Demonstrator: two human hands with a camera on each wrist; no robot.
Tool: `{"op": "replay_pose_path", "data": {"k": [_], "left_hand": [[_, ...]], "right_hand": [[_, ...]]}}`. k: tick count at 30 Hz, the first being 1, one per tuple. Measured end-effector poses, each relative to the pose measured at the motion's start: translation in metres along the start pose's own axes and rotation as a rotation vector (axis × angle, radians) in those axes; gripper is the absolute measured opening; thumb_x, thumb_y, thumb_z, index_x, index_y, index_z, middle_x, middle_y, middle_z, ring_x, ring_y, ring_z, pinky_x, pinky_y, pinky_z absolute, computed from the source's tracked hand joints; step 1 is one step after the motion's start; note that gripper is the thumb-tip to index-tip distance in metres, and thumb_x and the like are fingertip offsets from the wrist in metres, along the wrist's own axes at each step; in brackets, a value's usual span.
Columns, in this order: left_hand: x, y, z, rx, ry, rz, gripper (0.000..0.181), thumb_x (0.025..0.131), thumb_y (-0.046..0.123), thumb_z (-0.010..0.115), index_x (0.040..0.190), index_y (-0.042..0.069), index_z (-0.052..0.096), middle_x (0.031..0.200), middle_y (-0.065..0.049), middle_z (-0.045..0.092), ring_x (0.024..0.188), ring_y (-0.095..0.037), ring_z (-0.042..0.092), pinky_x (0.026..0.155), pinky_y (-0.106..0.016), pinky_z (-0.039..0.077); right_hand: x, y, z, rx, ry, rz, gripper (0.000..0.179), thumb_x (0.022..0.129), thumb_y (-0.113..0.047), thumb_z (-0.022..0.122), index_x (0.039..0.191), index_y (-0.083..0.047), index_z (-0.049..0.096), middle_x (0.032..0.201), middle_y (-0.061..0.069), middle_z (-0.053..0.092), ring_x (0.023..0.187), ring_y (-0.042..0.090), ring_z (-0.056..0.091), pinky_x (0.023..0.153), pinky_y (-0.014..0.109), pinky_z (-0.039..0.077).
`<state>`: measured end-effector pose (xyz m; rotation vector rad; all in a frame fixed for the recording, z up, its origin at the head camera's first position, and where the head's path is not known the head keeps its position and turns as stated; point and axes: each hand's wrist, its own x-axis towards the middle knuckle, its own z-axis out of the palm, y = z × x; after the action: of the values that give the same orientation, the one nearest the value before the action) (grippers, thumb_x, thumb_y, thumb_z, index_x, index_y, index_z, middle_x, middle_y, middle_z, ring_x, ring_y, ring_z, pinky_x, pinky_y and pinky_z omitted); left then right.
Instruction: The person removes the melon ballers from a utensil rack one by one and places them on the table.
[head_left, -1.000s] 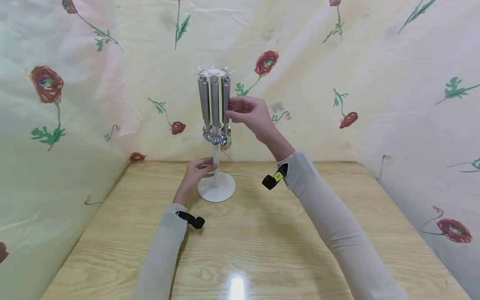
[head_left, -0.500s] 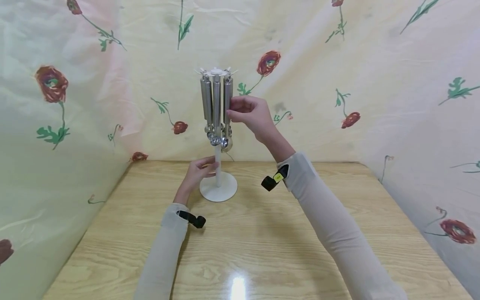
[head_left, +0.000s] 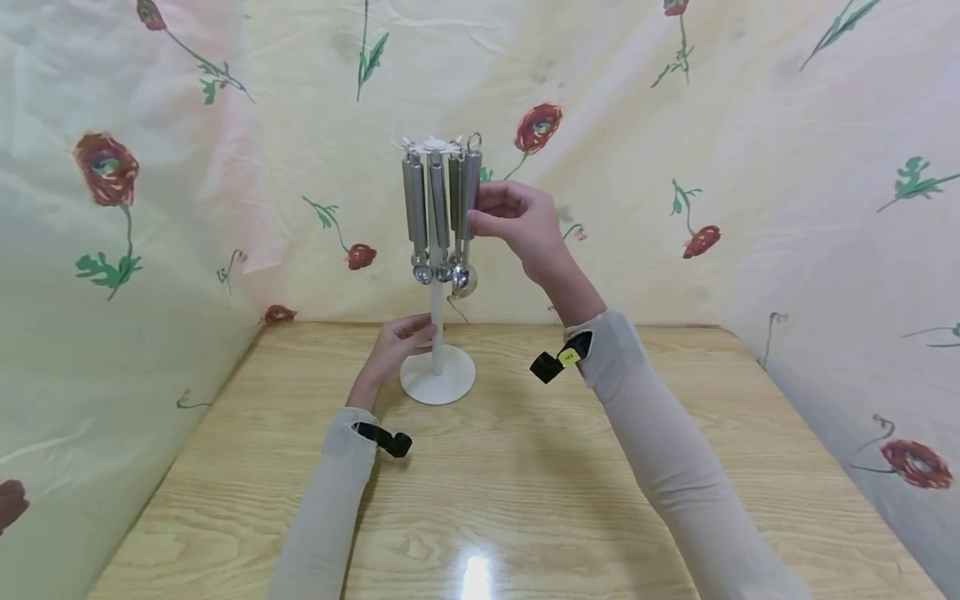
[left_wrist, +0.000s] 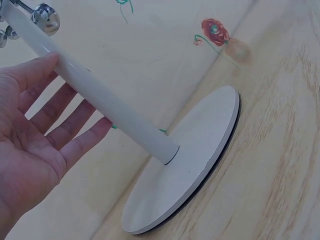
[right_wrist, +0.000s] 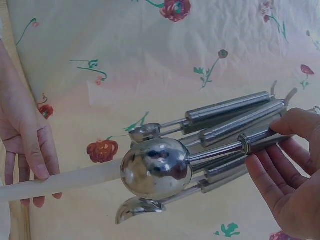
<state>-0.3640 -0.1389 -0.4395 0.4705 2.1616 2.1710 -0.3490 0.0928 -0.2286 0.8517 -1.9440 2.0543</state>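
Ladle (right_wrist: 157,167) pinched in right hand (head_left: 519,223); left hand (head_left: 397,343) grips stand (left_wrist: 122,111) near bench's (head_left: 600,467) back edge. I judge hooking or unhooking in progress; next calls for steady alignment.

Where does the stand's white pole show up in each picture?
Head: left of centre, the white pole stands upright.
Left wrist: the white pole slants from upper left towards the centre.
Right wrist: the white pole runs from the left edge towards the middle.
Shared landmark: the left hand, at the pole in every view.
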Motion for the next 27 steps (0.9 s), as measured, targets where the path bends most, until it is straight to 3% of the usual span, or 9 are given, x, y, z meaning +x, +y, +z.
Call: {"op": "replay_pose_path", "data": {"k": [5, 11, 16, 27], "left_hand": [[0.000, 0.001, 0.000, 0.006, 0.004, -0.019, 0.042, 0.103, 0.017, 0.063, 0.139, -0.004, 0.058, 0.136, -0.022, 0.065, 0.114, -0.019, 0.067, 0.101, -0.047, 0.059], [0.001, -0.001, 0.000, -0.005, 0.019, -0.026, 0.041, 0.103, 0.016, 0.063, 0.138, -0.005, 0.058, 0.136, -0.022, 0.065, 0.107, -0.012, 0.068, 0.100, -0.046, 0.060], [-0.001, -0.001, 0.000, 0.005, 0.022, -0.028, 0.042, 0.103, 0.017, 0.062, 0.139, -0.004, 0.057, 0.138, -0.023, 0.063, 0.108, -0.012, 0.068, 0.100, -0.045, 0.060], [0.001, -0.002, 0.000, -0.004, 0.030, -0.061, 0.042, 0.102, 0.019, 0.064, 0.139, -0.001, 0.059, 0.141, -0.024, 0.061, 0.121, -0.028, 0.066, 0.100, -0.042, 0.060]], "right_hand": [[-0.009, -0.001, -0.013, 0.007, 0.010, -0.003, 0.024, 0.087, 0.003, 0.075, 0.111, 0.000, 0.071, 0.094, 0.003, 0.074, 0.082, 0.016, 0.071, 0.079, 0.029, 0.065], [-0.023, 0.008, -0.030, -0.002, 0.027, 0.065, 0.022, 0.088, 0.001, 0.076, 0.110, -0.002, 0.072, 0.093, 0.004, 0.073, 0.080, 0.017, 0.070, 0.077, 0.027, 0.065], [-0.037, 0.023, -0.042, -0.002, 0.052, 0.138, 0.021, 0.087, 0.004, 0.076, 0.107, -0.003, 0.072, 0.092, 0.003, 0.073, 0.080, 0.016, 0.070, 0.075, 0.027, 0.065], [-0.066, 0.069, -0.059, -0.054, 0.059, 0.317, 0.022, 0.088, 0.000, 0.078, 0.108, -0.004, 0.070, 0.093, 0.001, 0.071, 0.082, 0.014, 0.069, 0.075, 0.027, 0.065]]}}
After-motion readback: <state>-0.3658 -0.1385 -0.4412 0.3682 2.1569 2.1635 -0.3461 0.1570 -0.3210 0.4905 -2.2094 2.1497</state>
